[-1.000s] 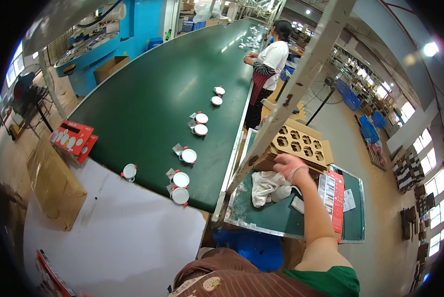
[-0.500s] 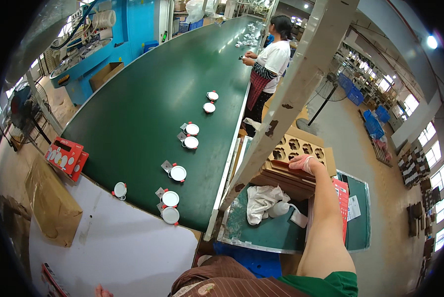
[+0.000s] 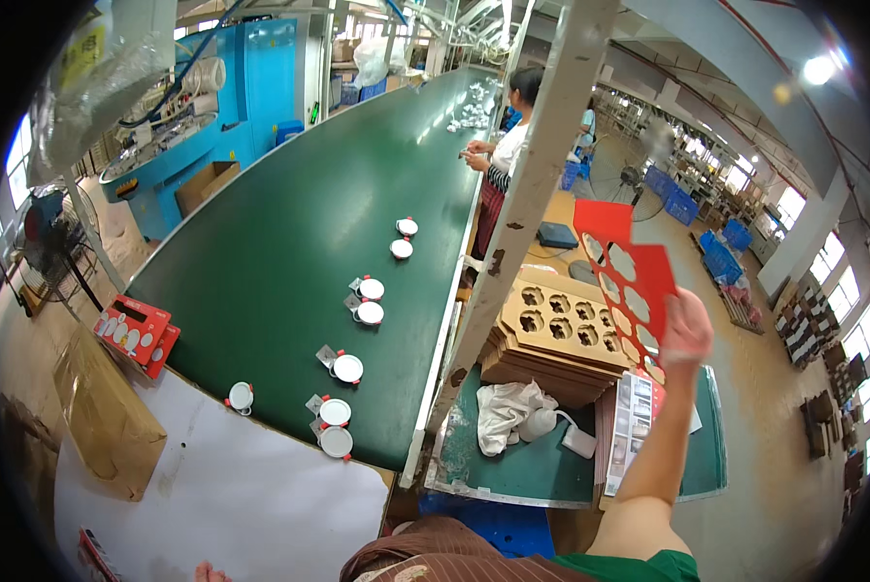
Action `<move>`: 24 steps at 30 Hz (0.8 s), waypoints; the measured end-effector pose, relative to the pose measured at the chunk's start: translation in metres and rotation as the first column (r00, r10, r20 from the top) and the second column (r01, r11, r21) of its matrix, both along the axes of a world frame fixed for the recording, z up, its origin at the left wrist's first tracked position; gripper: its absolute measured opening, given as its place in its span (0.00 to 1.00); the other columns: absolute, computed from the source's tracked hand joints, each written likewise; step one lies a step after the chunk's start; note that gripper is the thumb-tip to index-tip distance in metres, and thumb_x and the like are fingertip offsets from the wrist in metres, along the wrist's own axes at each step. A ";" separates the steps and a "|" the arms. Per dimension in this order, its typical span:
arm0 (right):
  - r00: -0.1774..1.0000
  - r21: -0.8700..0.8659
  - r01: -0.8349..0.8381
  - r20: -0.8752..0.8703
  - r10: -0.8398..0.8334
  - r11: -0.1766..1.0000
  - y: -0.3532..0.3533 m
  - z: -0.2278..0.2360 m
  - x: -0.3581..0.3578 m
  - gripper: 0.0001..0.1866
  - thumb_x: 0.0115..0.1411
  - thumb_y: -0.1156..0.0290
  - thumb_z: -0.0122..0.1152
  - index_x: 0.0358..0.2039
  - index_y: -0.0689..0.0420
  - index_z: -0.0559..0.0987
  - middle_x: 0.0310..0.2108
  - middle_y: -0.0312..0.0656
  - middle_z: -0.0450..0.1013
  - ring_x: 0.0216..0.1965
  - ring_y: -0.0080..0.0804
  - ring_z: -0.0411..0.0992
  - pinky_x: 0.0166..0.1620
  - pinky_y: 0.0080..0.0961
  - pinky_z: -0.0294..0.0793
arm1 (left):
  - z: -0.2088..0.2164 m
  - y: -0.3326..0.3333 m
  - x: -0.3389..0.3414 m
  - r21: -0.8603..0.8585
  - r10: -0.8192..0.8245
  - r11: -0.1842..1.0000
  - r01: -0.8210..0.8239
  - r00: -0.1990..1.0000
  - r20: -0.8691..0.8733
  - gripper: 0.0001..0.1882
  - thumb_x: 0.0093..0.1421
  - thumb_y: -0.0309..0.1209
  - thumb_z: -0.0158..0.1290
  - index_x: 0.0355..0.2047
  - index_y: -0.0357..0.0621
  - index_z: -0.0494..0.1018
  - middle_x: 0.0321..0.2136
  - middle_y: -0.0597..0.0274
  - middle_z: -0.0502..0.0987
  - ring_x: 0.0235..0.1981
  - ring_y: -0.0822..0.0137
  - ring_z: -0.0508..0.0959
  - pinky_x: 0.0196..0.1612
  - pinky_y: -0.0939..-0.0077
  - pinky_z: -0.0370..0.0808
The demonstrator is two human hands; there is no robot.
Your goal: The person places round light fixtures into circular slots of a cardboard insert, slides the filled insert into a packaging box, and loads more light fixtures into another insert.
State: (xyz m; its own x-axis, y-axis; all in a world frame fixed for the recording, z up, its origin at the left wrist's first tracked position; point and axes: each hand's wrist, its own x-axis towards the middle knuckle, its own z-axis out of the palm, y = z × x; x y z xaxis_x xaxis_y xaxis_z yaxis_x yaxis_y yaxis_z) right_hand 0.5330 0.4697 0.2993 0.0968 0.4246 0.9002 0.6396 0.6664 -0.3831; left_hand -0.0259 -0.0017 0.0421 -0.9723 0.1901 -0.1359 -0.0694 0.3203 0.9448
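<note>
My right hand grips the edge of a flat red carton with rounded cutouts, lifted upright beside a stack of brown cardboard inserts. The top insert has several cut holes. Below it, on the green side table, lie a white cloth and a white plastic bottle. At the lower edge only the fingertips of my left hand show, over the pale worktop; what the rest of it does is hidden. Several round white lamps with red clips lie on the conveyor belt ahead.
The green conveyor belt runs away ahead. A co-worker stands at its right side. A white metal post rises between belt and side table. Red printed boxes and a brown carton stand left.
My right hand has moved up and right from the insert stack and now holds the red carton in the air. The whole view has shifted slightly. My left fingertips stay at the lower edge.
</note>
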 end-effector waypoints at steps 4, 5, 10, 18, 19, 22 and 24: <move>0.965 -0.177 -0.264 -0.062 0.257 0.948 -0.129 0.025 0.013 0.11 0.63 0.73 0.55 0.42 0.67 0.76 0.40 0.39 0.75 0.39 0.25 0.72 0.45 0.21 0.71 | 0.008 0.024 0.018 0.198 -0.318 0.928 0.314 0.948 -0.015 0.27 0.57 0.32 0.55 0.56 0.38 0.67 0.48 0.49 0.74 0.47 0.50 0.76 0.51 0.60 0.74; 0.862 -0.225 -0.475 -0.315 0.398 0.851 -0.152 0.026 -0.001 0.12 0.63 0.71 0.56 0.43 0.66 0.76 0.40 0.39 0.75 0.39 0.25 0.72 0.45 0.21 0.70 | 0.013 0.032 0.024 0.173 -0.435 0.878 0.446 0.895 -0.099 0.30 0.57 0.39 0.57 0.57 0.41 0.64 0.48 0.52 0.72 0.45 0.56 0.75 0.44 0.64 0.75; 0.583 -0.186 -0.789 -0.526 0.619 0.585 -0.196 -0.015 -0.057 0.10 0.60 0.70 0.61 0.37 0.65 0.76 0.35 0.49 0.75 0.35 0.34 0.72 0.38 0.27 0.72 | 0.107 0.090 0.112 0.407 -0.685 0.537 0.739 0.663 -0.301 0.36 0.53 0.41 0.62 0.58 0.39 0.61 0.47 0.53 0.72 0.47 0.61 0.73 0.54 0.63 0.68; 0.494 -0.544 -0.836 -0.695 0.522 0.067 -0.261 -0.086 -0.227 0.11 0.63 0.69 0.53 0.41 0.62 0.76 0.35 0.35 0.75 0.35 0.20 0.72 0.37 0.18 0.73 | 0.079 0.066 0.082 0.855 -0.707 0.388 0.344 0.707 0.036 0.30 0.46 0.24 0.63 0.51 0.39 0.67 0.38 0.62 0.75 0.42 0.68 0.73 0.47 0.69 0.71; 0.418 -0.484 -0.875 -0.748 0.515 0.006 -0.258 -0.123 -0.241 0.13 0.63 0.66 0.55 0.42 0.62 0.76 0.35 0.35 0.76 0.36 0.21 0.72 0.40 0.19 0.73 | 0.103 0.058 0.080 0.947 -0.753 0.249 -0.204 0.574 0.321 0.26 0.49 0.20 0.58 0.51 0.39 0.68 0.37 0.63 0.75 0.40 0.69 0.73 0.43 0.73 0.72; 0.477 -0.634 -0.761 -0.403 0.781 0.137 -0.253 -0.141 -0.291 0.25 0.59 0.63 0.61 0.53 0.61 0.69 0.53 0.45 0.67 0.53 0.34 0.67 0.55 0.30 0.67 | 0.114 0.021 0.049 0.464 -0.412 0.782 0.415 0.904 -0.115 0.27 0.47 0.12 0.43 0.50 0.38 0.69 0.41 0.58 0.76 0.41 0.63 0.75 0.46 0.69 0.73; 0.585 -0.515 -0.714 -0.068 0.808 0.474 -0.260 -0.123 -0.323 0.35 0.55 0.59 0.65 0.59 0.59 0.63 0.58 0.51 0.62 0.57 0.43 0.64 0.58 0.36 0.64 | 0.107 0.001 0.017 0.118 -0.331 0.905 0.408 0.852 -0.406 0.23 0.48 0.16 0.46 0.48 0.38 0.69 0.41 0.56 0.77 0.41 0.61 0.77 0.45 0.70 0.74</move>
